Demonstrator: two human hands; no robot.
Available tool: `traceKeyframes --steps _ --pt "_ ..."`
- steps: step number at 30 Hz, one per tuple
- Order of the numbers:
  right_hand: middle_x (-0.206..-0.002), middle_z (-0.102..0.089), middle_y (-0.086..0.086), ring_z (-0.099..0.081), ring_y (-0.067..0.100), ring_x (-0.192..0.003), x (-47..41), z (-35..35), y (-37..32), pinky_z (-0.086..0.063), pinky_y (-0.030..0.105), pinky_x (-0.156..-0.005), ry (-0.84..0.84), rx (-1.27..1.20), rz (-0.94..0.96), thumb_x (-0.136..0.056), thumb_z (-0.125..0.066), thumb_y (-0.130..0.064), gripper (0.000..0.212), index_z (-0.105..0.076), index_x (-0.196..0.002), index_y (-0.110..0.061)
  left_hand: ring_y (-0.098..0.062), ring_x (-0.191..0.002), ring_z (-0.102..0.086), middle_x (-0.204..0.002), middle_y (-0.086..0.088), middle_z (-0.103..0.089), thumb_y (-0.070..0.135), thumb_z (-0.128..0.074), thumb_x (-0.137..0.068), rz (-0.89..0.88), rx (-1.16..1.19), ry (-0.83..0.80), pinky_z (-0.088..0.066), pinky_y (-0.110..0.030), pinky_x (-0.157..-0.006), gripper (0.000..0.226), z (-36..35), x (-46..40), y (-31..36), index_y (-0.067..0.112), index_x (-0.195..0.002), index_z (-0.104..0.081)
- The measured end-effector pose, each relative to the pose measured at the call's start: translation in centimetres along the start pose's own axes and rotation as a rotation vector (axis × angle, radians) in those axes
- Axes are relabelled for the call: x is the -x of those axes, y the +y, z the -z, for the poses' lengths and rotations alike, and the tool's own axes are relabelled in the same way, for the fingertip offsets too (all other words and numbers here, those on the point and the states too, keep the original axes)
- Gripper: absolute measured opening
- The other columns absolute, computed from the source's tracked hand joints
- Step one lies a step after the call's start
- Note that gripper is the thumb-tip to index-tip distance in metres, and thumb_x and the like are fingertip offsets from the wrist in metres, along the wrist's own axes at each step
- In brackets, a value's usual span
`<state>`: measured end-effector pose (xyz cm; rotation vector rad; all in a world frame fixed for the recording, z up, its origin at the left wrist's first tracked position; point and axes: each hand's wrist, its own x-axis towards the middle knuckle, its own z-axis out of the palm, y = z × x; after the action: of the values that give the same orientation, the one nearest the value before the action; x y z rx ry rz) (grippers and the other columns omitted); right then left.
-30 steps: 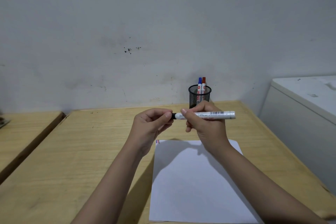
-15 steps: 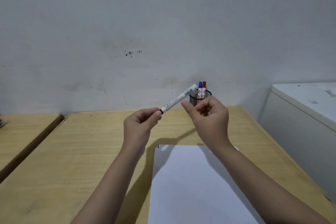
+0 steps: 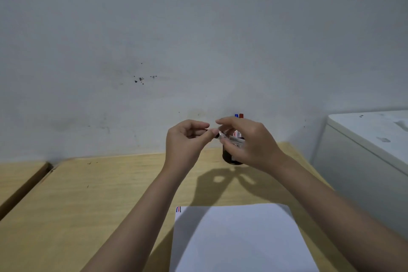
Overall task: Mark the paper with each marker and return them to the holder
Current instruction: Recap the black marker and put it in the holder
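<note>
A white marker (image 3: 231,139) with a black end is held between both hands, just above the black mesh holder (image 3: 231,158) at the back of the wooden table (image 3: 99,194). My right hand (image 3: 251,141) grips its barrel, which tilts down to the right. My left hand (image 3: 187,139) pinches the black end. A blue marker (image 3: 236,115) and a red marker (image 3: 241,115) stand in the holder, only their tops showing over my right hand. The white paper (image 3: 238,238) lies near me, with short red, blue and black marks (image 3: 178,209) at its top left corner.
A white cabinet (image 3: 364,150) stands close to the table's right side. A second wooden table (image 3: 17,179) sits to the left across a narrow gap. A grey wall rises directly behind the holder.
The marker went from level, to pointing up and right from my left hand alone, to lying in both hands over the holder. My view has tilted up.
</note>
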<state>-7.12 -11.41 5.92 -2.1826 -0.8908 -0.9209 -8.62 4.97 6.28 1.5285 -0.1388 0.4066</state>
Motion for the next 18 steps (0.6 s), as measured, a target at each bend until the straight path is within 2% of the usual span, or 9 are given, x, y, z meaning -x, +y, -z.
traceKeyframes --steps 3,5,7,9,11,13,15,18 --pt "-0.085 -0.073 -0.001 -0.069 0.015 -0.074 -1.4 0.6 2.6 -0.056 0.039 -0.064 0.048 0.026 -0.020 -0.078 -0.064 -0.015 0.033 -0.062 -0.111 -0.017 -0.017 -0.077 -0.068 -0.083 -0.014 -0.072 0.017 -0.077 -0.073 -0.024 0.016 -0.027 -0.055 -0.026 -0.076 0.025 -2.4 -2.5 -0.7 0.006 -0.094 -0.068" --pt "-0.084 -0.071 -0.001 -0.069 0.013 -0.072 -2.8 1.4 4.5 -0.056 0.031 -0.068 0.177 -0.009 -0.108 -0.078 -0.066 -0.011 0.036 -0.061 -0.113 -0.019 -0.017 -0.085 -0.067 -0.091 -0.009 -0.072 0.023 -0.075 -0.076 -0.043 -0.016 -0.009 -0.053 -0.019 -0.073 0.027 -3.8 -4.0 -1.9 0.010 -0.098 -0.068" --pt "-0.081 -0.068 0.000 -0.067 0.009 -0.067 -4.3 2.3 6.6 -0.055 0.023 -0.066 0.311 -0.070 -0.221 -0.078 -0.067 -0.009 0.035 -0.060 -0.111 -0.019 -0.014 -0.094 -0.064 -0.101 -0.001 -0.069 0.031 -0.074 -0.076 -0.042 -0.171 -0.020 -0.049 -0.016 -0.073 0.035 -4.9 -5.4 -3.7 0.014 -0.105 -0.066" --pt "-0.078 -0.068 0.002 -0.064 0.005 -0.059 -5.4 2.4 8.6 -0.053 0.020 -0.060 0.367 -0.091 -0.340 -0.078 -0.065 -0.009 0.031 -0.060 -0.106 -0.020 -0.013 -0.107 -0.059 -0.118 0.004 -0.062 0.040 -0.071 -0.076 -0.008 -0.366 -0.075 -0.045 -0.021 -0.078 0.049 -5.6 -6.3 -5.8 0.016 -0.117 -0.060" --pt "-0.074 -0.068 0.000 -0.062 0.003 -0.053 -5.8 1.8 10.5 -0.052 0.020 -0.059 0.342 -0.099 -0.472 -0.076 -0.065 -0.010 0.029 -0.061 -0.103 -0.021 -0.016 -0.116 -0.053 -0.128 0.003 -0.056 0.044 -0.069 -0.076 0.016 -0.485 -0.116 -0.045 -0.028 -0.088 0.058 -6.0 -7.0 -7.8 0.017 -0.124 -0.054" --pt "-0.070 -0.069 0.002 -0.063 0.006 -0.056 -5.7 0.9 12.0 -0.051 0.017 -0.058 0.284 -0.087 -0.558 -0.074 -0.066 -0.011 0.029 -0.060 -0.100 -0.021 -0.018 -0.117 -0.053 -0.130 0.000 -0.056 0.046 -0.068 -0.076 0.019 -0.550 -0.130 -0.046 -0.033 -0.093 0.060 -6.3 -7.5 -9.4 0.016 -0.126 -0.053" --pt "-0.067 -0.069 0.005 -0.063 0.008 -0.058 -5.3 0.0 13.0 -0.048 0.015 -0.054 0.214 -0.081 -0.596 -0.072 -0.066 -0.010 0.029 -0.057 -0.097 -0.022 -0.018 -0.109 -0.055 -0.128 -0.002 -0.058 0.045 -0.067 -0.078 0.045 -0.538 -0.127 -0.046 -0.029 -0.085 0.056 -6.5 -7.8 -10.3 0.015 -0.124 -0.056" --pt "-0.065 -0.068 0.008 -0.065 0.013 -0.062 -4.7 -1.3 14.0 -0.050 0.023 -0.057 0.110 -0.072 -0.637 -0.071 -0.067 -0.007 0.031 -0.056 -0.096 -0.021 -0.015 -0.099 -0.058 -0.119 0.001 -0.063 0.042 -0.067 -0.078 0.076 -0.458 -0.105 -0.043 -0.021 -0.071 0.052 -6.6 -7.7 -10.9 0.017 -0.122 -0.058"
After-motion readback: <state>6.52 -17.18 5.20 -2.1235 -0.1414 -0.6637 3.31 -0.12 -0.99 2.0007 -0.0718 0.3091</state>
